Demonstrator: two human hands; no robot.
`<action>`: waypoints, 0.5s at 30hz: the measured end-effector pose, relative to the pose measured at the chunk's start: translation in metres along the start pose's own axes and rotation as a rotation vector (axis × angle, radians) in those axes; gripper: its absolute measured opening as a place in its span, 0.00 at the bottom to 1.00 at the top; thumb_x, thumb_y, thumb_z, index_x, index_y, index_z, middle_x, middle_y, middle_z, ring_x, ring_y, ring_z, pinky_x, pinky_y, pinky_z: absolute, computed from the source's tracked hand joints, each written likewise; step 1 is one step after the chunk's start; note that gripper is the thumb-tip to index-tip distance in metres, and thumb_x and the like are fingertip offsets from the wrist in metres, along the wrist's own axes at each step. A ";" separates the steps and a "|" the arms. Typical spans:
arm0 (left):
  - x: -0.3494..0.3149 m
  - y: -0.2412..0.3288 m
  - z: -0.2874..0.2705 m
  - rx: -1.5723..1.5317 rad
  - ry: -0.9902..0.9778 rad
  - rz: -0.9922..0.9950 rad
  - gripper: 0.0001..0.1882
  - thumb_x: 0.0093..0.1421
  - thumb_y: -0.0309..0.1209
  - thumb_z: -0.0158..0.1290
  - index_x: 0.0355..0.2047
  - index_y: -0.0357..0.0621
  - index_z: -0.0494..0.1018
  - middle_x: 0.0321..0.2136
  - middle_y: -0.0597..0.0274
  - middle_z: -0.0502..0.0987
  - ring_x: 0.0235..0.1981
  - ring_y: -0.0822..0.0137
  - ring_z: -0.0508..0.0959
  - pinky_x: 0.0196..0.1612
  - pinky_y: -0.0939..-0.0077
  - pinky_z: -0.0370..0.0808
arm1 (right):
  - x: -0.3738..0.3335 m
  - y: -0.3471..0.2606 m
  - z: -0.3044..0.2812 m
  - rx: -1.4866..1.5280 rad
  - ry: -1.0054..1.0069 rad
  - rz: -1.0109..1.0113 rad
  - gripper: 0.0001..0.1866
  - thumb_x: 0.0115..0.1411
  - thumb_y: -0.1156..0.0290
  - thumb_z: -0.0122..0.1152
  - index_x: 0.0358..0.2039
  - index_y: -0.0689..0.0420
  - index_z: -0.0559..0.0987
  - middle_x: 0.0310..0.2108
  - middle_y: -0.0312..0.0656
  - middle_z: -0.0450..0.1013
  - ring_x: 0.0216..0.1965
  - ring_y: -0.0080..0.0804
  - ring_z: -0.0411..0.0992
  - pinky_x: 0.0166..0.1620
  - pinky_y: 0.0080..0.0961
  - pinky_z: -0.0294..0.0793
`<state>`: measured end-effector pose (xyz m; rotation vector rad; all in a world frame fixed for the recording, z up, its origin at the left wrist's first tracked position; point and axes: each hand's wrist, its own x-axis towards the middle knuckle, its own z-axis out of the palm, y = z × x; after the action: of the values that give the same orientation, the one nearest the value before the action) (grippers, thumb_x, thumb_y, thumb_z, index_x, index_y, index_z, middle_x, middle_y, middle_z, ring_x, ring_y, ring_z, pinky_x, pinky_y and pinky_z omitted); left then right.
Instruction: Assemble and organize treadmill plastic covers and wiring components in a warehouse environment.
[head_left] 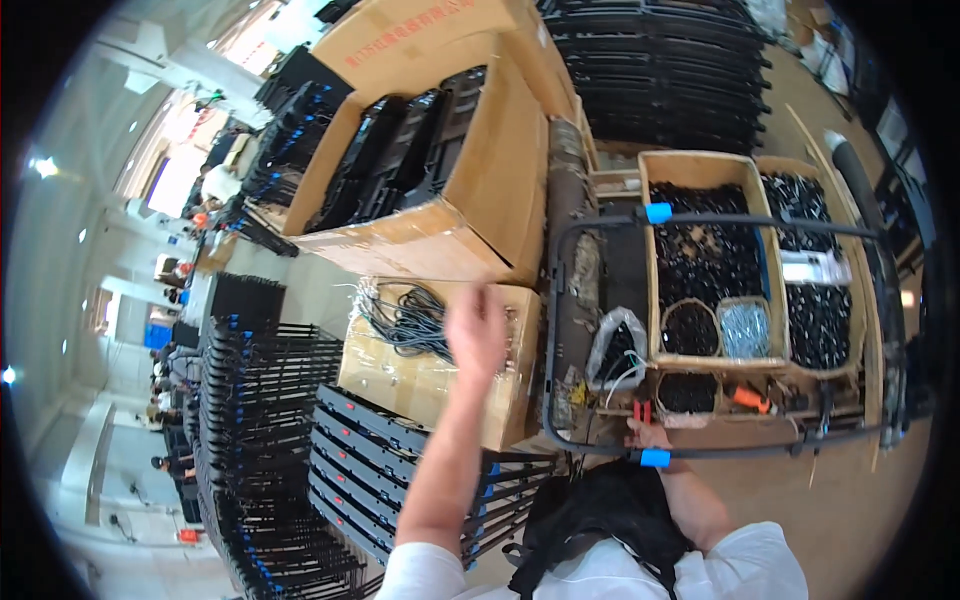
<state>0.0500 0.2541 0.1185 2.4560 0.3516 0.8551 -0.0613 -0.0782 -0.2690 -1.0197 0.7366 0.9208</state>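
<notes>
My left hand (478, 328) reaches over a taped cardboard box (400, 378), just right of a bundle of thin dark cables (408, 322) lying on it. Motion smears its fingers, so I cannot make out whether they hold a cable. Low at the right, my right hand (654, 434) is closed around a small tool with red handles (641, 411), which look like pliers. That hand is by the near side of a black rectangular tube frame (745, 452). Blue clips (658, 213) sit on the frame's far and near bars.
Inside the frame's outline are cardboard trays (648, 270) of small black parts, a cup of pale blue pieces (744, 329), a plastic bag (616, 348) and an orange-handled tool (750, 399). A large open carton (500, 190) holds black panels. Stacked black frames (265, 430) stand at left.
</notes>
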 end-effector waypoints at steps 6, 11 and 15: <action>0.226 -0.065 -0.072 0.547 0.197 0.054 0.14 0.66 0.40 0.57 0.45 0.46 0.84 0.42 0.53 0.84 0.49 0.50 0.80 0.56 0.57 0.75 | -0.057 -0.029 -0.078 -0.463 -0.206 0.062 0.06 0.64 0.66 0.67 0.39 0.50 0.78 0.23 0.34 0.72 0.22 0.24 0.71 0.23 0.24 0.68; 0.277 -0.138 -0.083 0.801 0.050 -0.432 0.19 0.65 0.41 0.55 0.51 0.49 0.83 0.52 0.48 0.83 0.58 0.47 0.78 0.63 0.59 0.73 | -0.124 -0.035 -0.181 -0.566 -0.008 -0.170 0.10 0.64 0.65 0.63 0.42 0.54 0.80 0.29 0.36 0.78 0.23 0.28 0.76 0.23 0.27 0.73; 0.276 -0.177 -0.140 0.466 0.389 -0.667 0.20 0.66 0.42 0.53 0.51 0.49 0.83 0.50 0.45 0.84 0.55 0.45 0.81 0.61 0.54 0.75 | -0.128 -0.039 -0.231 -0.575 0.064 -0.177 0.10 0.61 0.67 0.62 0.41 0.58 0.81 0.25 0.36 0.77 0.21 0.26 0.75 0.23 0.25 0.73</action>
<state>0.1598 0.5645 0.2552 2.2743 1.5551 1.0095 -0.1030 -0.3385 -0.2277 -1.5982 0.4263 0.9701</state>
